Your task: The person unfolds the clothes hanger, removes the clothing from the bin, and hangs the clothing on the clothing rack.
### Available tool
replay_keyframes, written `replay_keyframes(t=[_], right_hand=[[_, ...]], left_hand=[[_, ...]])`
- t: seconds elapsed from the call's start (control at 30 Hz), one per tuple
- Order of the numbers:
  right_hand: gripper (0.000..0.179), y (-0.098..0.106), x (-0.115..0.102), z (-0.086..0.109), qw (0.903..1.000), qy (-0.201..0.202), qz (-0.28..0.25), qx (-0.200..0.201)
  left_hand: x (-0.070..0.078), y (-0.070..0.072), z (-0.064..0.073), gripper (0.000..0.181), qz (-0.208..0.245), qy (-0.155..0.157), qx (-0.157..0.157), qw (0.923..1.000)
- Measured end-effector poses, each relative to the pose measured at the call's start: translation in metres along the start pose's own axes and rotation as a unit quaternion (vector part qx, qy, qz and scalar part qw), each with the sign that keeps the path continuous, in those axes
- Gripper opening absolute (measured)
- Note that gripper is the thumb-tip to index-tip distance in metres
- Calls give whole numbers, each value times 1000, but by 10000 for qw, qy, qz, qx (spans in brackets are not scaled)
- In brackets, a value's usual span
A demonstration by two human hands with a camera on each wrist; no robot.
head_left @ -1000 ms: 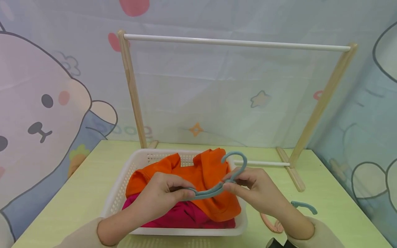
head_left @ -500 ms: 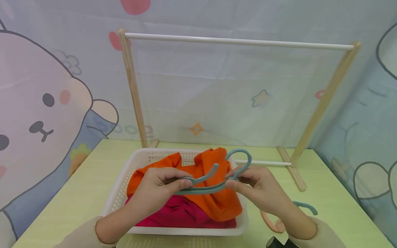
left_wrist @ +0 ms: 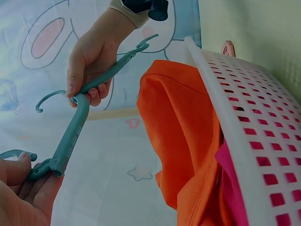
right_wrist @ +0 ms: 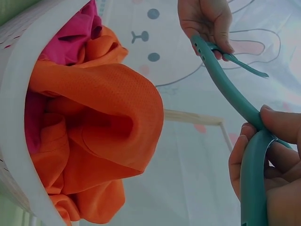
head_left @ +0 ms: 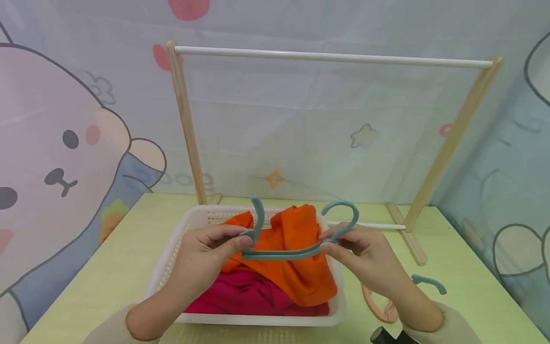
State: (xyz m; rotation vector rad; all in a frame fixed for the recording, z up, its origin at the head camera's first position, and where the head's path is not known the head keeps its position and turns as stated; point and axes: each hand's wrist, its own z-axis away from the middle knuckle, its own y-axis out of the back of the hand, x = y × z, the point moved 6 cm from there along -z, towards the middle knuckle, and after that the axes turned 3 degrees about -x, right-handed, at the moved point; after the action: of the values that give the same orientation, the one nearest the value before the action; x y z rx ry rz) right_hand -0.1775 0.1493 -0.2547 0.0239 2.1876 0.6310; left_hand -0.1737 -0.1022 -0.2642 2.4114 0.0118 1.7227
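Observation:
Both hands hold a teal folding clothes hanger above the basket. My left hand pinches its left end between thumb and fingers, where a curved end piece stands upright. With thumb and fingertips, my right hand grips the hanger's middle at the base of the round hook. In the left wrist view, the hanger's other arm extends past the right hand. Below lie an orange garment and a magenta cloth in a white perforated basket.
Behind the basket stands a wooden rack with a white rail. On the table to the right lie a peach-coloured hanger and a teal curved piece, partly hidden by the right forearm.
The hanger's left end piece has swung from lying along the arm to standing upright. My left hand has moved left and up, and my right hand slightly right and up with the hook.

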Motion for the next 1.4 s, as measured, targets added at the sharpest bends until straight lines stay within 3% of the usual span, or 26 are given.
replay_keyframes(t=[0.3,0.5,0.77,1.03,1.3,1.4], right_hand=[[14,7,-2,2,9992,78,-221,336],[13,9,-2,3,9975,90,-460,530],[18,12,-2,4,9939,-19,-686,863],[19,14,-3,5,9869,49,-1087,1190],[23,14,-1,6,9801,-223,-1208,1562],[22,14,0,5,9763,-337,-1319,1684]], left_hand=[[5,8,3,22,327,-287,118,9990],[1,12,4,11,600,-218,418,9971],[0,14,5,22,1088,-254,601,9919],[1,14,6,27,1509,-505,776,9842],[2,11,4,26,1878,-662,824,9765],[1,10,4,25,1998,-562,903,9740]])
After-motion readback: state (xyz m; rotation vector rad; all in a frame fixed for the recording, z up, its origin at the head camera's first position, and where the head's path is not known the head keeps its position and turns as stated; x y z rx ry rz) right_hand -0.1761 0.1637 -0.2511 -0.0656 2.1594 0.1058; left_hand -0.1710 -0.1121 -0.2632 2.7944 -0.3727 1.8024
